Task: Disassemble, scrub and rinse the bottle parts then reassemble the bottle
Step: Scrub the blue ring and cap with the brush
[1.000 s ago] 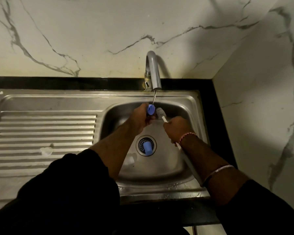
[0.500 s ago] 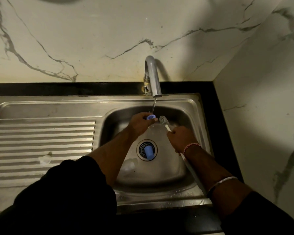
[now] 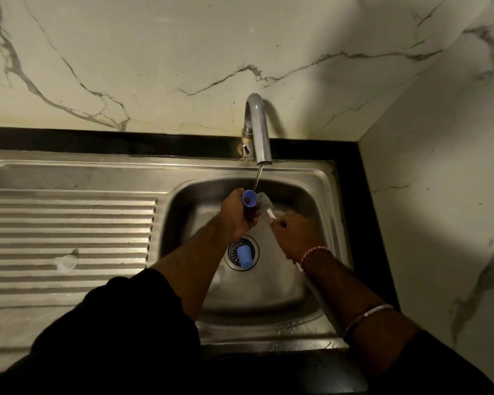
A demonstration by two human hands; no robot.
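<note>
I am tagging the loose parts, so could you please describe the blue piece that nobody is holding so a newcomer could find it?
Start at the steel sink under the tap and look down to the round drain in the basin floor. The blue cap lies on that drain, between the two forearms. Unlike the blue part that the left hand holds up at the water stream, it lies untouched.

We have tipped the blue bottle part [image 3: 248, 198] so its open mouth faces us. Our brush [image 3: 263, 201] now sits just beside it.

Brushed stainless-steel sink [image 3: 311, 178] with ribbed drainboard, frame centre; glossy veined marble wall [image 3: 154, 67] above; matt blue plastic cap [image 3: 245, 257] on drain.
</note>
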